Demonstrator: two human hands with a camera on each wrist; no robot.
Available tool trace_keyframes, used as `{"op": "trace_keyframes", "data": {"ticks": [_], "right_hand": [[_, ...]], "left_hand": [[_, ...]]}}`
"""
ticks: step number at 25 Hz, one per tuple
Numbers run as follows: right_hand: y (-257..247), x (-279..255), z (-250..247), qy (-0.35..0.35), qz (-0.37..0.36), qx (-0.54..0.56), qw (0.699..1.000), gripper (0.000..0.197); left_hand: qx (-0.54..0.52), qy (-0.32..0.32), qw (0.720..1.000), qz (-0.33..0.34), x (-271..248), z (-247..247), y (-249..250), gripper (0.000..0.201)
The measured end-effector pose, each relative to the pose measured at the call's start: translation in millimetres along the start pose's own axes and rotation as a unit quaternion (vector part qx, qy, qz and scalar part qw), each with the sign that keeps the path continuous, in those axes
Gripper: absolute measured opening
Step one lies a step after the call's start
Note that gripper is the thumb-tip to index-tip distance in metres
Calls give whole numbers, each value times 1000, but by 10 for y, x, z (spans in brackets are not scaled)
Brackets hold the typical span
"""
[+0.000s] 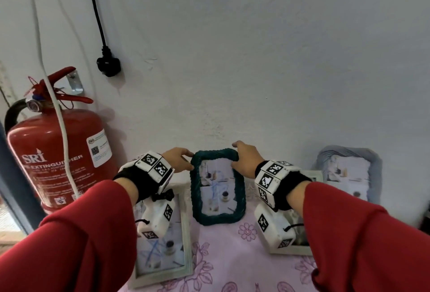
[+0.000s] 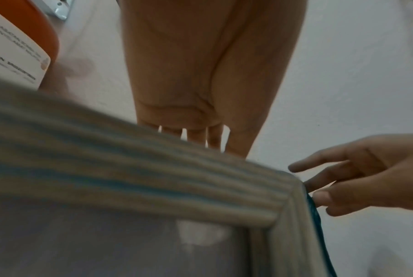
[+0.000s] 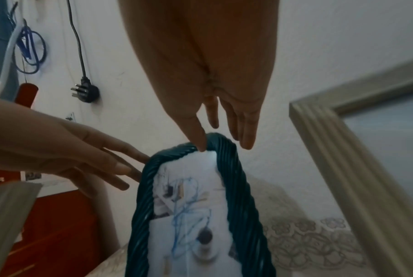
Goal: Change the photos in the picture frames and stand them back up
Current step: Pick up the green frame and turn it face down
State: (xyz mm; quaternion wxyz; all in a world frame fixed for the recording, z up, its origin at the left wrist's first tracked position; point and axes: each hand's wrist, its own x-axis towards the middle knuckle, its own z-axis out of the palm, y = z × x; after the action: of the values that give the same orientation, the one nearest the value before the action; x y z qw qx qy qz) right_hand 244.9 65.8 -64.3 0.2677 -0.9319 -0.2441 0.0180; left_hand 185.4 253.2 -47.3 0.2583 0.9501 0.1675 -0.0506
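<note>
A teal rope-patterned frame (image 1: 217, 187) with a photo in it stands upright on the table, near the wall. My left hand (image 1: 186, 159) touches its top left corner with straight fingertips. In the right wrist view those fingers (image 3: 129, 165) lie against the teal frame's (image 3: 150, 187) side. My right hand (image 1: 235, 154) pinches the top right corner lightly, thumb (image 3: 200, 144) on the front rim and fingers behind. A white frame (image 1: 162, 245) lies flat under my left wrist. Another white frame (image 1: 300, 247) lies under my right wrist.
A grey-blue frame (image 1: 349, 170) leans on the wall at the right. A red fire extinguisher (image 1: 58, 152) stands at the left by the table, with a black plug (image 1: 108, 63) hanging above it. A pink floral cloth (image 1: 232, 257) covers the table.
</note>
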Motion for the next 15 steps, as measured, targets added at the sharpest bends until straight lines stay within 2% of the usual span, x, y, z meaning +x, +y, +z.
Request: {"op": "trace_keyframes", "data": {"ticks": [3, 5, 8, 10, 15], "right_hand": [[65, -3, 94, 24, -15, 16, 999, 48], [95, -56, 84, 58, -24, 40, 997, 40], [83, -175, 17, 65, -43, 49, 996, 32], [36, -273, -68, 75, -57, 62, 994, 31], [-214, -536, -406, 134, -90, 86, 983, 28]], "left_hand": [[-34, -3, 999, -2, -13, 27, 9, 44], [-55, 14, 998, 3, -44, 12, 20, 34], [-43, 3, 999, 26, -136, -62, 19, 18], [-45, 3, 998, 46, -243, -135, 27, 18], [-76, 95, 987, 108, -610, -392, 149, 18]]}}
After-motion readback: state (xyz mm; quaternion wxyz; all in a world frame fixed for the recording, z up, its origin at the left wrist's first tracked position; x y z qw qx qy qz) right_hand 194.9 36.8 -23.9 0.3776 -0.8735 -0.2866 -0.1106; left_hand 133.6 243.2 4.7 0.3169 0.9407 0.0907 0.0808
